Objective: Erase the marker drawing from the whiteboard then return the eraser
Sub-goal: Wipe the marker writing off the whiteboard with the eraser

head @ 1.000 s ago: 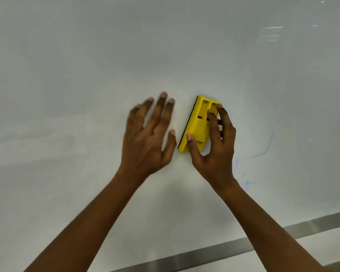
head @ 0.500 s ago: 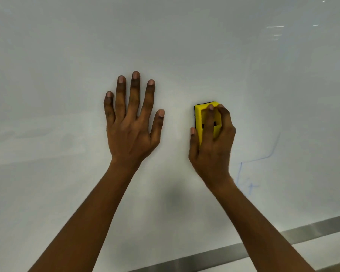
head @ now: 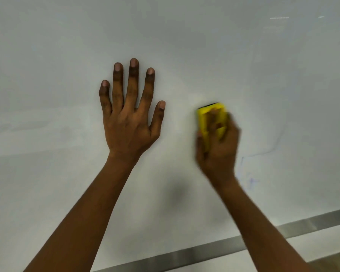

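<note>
**Eraser in your right hand, faint blue marks left to its right**

Head view: Your right hand (head: 217, 146) is wrapped around the yellow eraser (head: 211, 118), fingers (head: 212, 122) curled over its back and the thumb along its left edge, with the dark felt strip just showing at the top against the whiteboard (head: 185, 36). The hand and eraser are motion-blurred, so you cannot read exactly how flat the pad sits. Your left hand (head: 129, 118) holds nothing; it lies open with fingers spread, palm toward the board and apparently flat on it, well to the left of the eraser.

The eraser looks like a light, rigid plastic shell with a soft felt face. It should not deform under your grip, and the recessed slots in its back give your fingertips purchase, so hold it by the long sides and press through the middle to keep the felt flat. The glossy board is probably slick, so the pad will likely glide easily; light, even pressure should do.

What remains of the marker drawing (head: 263, 153) is a thin blue line and some small scribbles lower down, just right of your right wrist. That patch appears to need the next strokes. A metal rail (head: 204, 250) runs along the board's bottom edge; no holder for the eraser is visible.
</note>
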A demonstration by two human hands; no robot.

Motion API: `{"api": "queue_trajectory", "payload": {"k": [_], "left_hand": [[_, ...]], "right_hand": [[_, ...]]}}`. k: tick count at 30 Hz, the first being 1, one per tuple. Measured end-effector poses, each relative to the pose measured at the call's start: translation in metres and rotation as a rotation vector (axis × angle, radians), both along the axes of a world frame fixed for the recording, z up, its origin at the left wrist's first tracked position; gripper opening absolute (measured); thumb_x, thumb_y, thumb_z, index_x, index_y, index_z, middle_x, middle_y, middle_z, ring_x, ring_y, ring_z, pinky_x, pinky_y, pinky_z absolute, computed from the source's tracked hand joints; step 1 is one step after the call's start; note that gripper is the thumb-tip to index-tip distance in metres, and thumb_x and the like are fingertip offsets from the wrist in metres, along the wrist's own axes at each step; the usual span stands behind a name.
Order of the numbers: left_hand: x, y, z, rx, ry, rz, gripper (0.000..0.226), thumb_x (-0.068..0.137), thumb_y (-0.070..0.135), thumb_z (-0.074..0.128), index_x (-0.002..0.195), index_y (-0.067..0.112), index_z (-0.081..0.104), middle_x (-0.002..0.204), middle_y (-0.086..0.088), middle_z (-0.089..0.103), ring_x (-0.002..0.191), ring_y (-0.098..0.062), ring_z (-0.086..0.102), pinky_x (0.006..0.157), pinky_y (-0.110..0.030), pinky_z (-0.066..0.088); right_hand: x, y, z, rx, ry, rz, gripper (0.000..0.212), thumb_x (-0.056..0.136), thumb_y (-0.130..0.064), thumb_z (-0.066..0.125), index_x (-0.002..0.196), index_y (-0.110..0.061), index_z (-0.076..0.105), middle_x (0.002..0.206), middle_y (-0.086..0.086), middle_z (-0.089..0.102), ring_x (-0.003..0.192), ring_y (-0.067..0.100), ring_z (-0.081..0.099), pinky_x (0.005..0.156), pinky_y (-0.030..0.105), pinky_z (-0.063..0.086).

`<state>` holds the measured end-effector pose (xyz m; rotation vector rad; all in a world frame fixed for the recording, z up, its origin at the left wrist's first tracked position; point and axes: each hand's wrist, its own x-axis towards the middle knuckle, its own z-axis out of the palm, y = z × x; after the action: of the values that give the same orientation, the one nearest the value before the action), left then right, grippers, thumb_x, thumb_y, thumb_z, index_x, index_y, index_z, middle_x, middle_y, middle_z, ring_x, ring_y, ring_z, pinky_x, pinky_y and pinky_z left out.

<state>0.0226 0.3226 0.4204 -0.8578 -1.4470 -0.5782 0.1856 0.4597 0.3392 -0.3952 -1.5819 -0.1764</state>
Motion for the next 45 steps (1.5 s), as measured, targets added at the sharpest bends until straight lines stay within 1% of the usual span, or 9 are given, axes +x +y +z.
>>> {"api": "queue_trajectory", "payload": {"k": [5,9,14,18,23,32,36,40,45], "left_hand": [[-0.002,-0.002,-0.002,0.009,0.009,-0.009,0.066,0.111,0.048,0.046,0.169,0.021,0.03,0.174,-0.013,0.032,0.161,-0.04,0.026,0.133,-0.051,0.011],[-0.003,-0.001,-0.003,0.018,0.013,-0.004,0.066,0.111,0.049,0.048,0.169,0.021,0.031,0.173,-0.014,0.034,0.16,-0.042,0.028,0.133,-0.052,0.011],[-0.001,0.003,-0.003,0.016,0.009,0.009,0.067,0.111,0.05,0.049,0.169,0.02,0.032,0.172,-0.015,0.034,0.159,-0.044,0.029,0.132,-0.055,0.014],[-0.001,0.003,-0.003,0.022,0.016,0.018,0.068,0.11,0.05,0.05,0.169,0.02,0.032,0.172,-0.015,0.035,0.159,-0.044,0.031,0.132,-0.056,0.016],[-0.003,0.0,-0.003,0.019,0.008,0.0,0.069,0.11,0.052,0.05,0.169,0.022,0.032,0.172,-0.014,0.034,0.159,-0.043,0.031,0.132,-0.054,0.014],[0.0,0.003,-0.003,0.022,0.004,0.027,0.068,0.109,0.05,0.05,0.168,0.019,0.035,0.171,-0.016,0.037,0.157,-0.046,0.033,0.13,-0.058,0.019],[0.0,0.003,-0.003,0.023,0.002,0.034,0.068,0.109,0.05,0.05,0.168,0.019,0.035,0.17,-0.017,0.038,0.157,-0.046,0.035,0.13,-0.06,0.021],[0.0,0.0,-0.002,0.027,-0.001,0.021,0.067,0.11,0.05,0.051,0.167,0.019,0.036,0.17,-0.017,0.038,0.156,-0.046,0.036,0.129,-0.059,0.022],[0.0,0.0,-0.002,0.02,-0.007,0.024,0.067,0.11,0.05,0.05,0.167,0.019,0.036,0.17,-0.017,0.038,0.157,-0.046,0.034,0.131,-0.058,0.019]], "right_hand": [[0.004,0.009,-0.02,0.13,-0.135,-0.113,0.052,0.103,-0.032,0.062,0.15,-0.013,0.048,0.139,0.032,0.056,0.104,0.043,0.06,0.083,0.046,0.046],[0.065,0.075,-0.015,-0.158,0.071,-0.303,0.055,0.109,-0.033,0.048,0.153,-0.001,0.043,0.143,0.037,0.051,0.121,0.049,0.055,0.097,0.05,0.045],[0.082,0.103,0.002,-0.384,0.277,-0.241,0.054,0.112,-0.028,0.045,0.157,0.002,0.037,0.151,0.03,0.045,0.129,0.046,0.051,0.111,0.045,0.038],[0.038,0.038,-0.024,-0.193,0.069,-0.138,0.052,0.108,-0.028,0.05,0.149,0.005,0.046,0.146,0.04,0.047,0.127,0.046,0.049,0.105,0.057,0.046],[0.017,0.007,-0.048,0.087,-0.156,-0.104,0.049,0.104,-0.031,0.063,0.147,-0.012,0.049,0.145,0.03,0.055,0.107,0.041,0.061,0.089,0.046,0.048],[0.092,0.122,-0.025,-0.509,0.358,-0.259,0.057,0.113,-0.039,0.042,0.162,-0.013,0.032,0.159,0.021,0.041,0.122,0.043,0.05,0.108,0.043,0.039],[0.051,0.057,-0.049,-0.277,0.131,-0.167,0.055,0.111,-0.032,0.047,0.159,-0.008,0.032,0.159,0.028,0.037,0.131,0.041,0.046,0.109,0.053,0.039],[0.024,0.015,-0.078,-0.023,-0.195,-0.049,0.053,0.106,-0.026,0.063,0.152,-0.011,0.044,0.154,0.029,0.046,0.114,0.049,0.059,0.103,0.05,0.042],[0.07,0.082,-0.065,-0.152,0.027,-0.214,0.063,0.108,-0.027,0.058,0.162,-0.013,0.029,0.157,0.03,0.039,0.123,0.042,0.05,0.104,0.047,0.039]]}}
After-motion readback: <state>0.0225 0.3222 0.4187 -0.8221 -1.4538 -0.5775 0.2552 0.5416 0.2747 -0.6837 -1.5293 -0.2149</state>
